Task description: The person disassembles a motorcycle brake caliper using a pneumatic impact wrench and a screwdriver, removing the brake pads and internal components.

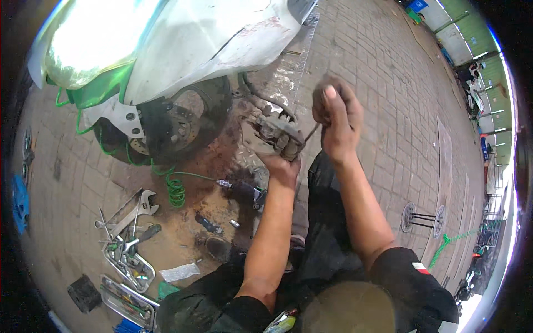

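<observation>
My left hand (282, 165) is closed around a grimy brake caliper (278, 129), with a dark hose (256, 90) running up from it toward the motorbike. Just to the upper right, my right hand (337, 116) is closed on a thin dark tool (311, 131), perhaps a hex key, which points down to the caliper; whether its tip touches is unclear. The front wheel and brake disc (162, 129) sit behind, left of the caliper, under white and green bodywork (216, 33). A coiled green air hose (175, 190) with a metal fitting (224, 183) lies below.
Wrenches (133, 219) and two metal trays (127, 305) of tools lie at the lower left, near a dark block (83, 293) and a plastic bag (180, 271). A round-ended metal stand (423, 218) is on the paving at the right, with bikes and clutter along the far wall (472, 83).
</observation>
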{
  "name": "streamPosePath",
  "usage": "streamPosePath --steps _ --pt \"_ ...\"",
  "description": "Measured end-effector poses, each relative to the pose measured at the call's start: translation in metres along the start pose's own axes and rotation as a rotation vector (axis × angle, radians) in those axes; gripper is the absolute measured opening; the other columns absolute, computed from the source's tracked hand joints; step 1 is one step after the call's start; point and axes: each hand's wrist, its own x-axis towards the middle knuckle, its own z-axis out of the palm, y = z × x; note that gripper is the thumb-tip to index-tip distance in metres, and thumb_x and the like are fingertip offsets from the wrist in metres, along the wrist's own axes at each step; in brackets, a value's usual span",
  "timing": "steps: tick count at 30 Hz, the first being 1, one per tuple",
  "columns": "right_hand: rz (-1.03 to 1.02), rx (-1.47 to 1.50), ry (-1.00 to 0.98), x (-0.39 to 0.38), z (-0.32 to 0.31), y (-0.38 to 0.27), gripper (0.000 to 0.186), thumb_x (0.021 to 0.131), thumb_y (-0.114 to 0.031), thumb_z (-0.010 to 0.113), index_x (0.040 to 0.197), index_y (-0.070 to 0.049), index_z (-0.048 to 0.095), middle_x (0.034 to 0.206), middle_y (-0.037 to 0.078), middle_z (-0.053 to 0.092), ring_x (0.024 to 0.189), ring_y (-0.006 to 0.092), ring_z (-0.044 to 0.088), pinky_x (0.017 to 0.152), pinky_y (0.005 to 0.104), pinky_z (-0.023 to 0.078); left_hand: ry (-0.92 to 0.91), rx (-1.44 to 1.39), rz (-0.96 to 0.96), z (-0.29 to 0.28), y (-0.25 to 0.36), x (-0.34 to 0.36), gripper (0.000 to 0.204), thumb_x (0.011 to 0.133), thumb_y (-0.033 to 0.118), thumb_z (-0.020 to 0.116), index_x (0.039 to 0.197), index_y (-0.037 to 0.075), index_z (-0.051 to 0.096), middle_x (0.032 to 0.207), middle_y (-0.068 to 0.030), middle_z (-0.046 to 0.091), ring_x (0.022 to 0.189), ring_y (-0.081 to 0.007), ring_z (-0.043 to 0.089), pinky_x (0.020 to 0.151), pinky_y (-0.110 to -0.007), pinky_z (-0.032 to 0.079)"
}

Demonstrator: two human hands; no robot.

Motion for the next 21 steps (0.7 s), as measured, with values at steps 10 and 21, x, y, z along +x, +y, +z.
streamPosePath --steps 10,21 --pt "0.281 0.689 0.175 0.031 -0.032 0.026 0.034 0.099 -0.041 0.037 0.092 -0.01 0.05 0.073 0.0 0.039 0.055 0.0094 0.032 0.049 0.0249 0.028 0.355 0.184 0.098 0.054 0.005 0.01 0.067 0.095 0.063 0.039 0.14 0.013 0.043 0.135 -0.003 0.05 0.12 -0.0228 0.05 0.107 -0.038 0.037" --pt "0.437 0.621 0.656 0.031 -0.025 0.05 0.041 0.102 -0.043 0.04 0.103 -0.004 0.053 0.085 0.009 0.054 0.064 0.0164 0.047 0.065 0.0321 0.044 0.424 0.38 0.149 0.073 0.01 0.002 0.084 0.092 0.069 0.037 0.142 0.001 0.039 0.139 -0.0111 0.047 0.123 -0.0252 0.048 0.106 -0.038 0.036"
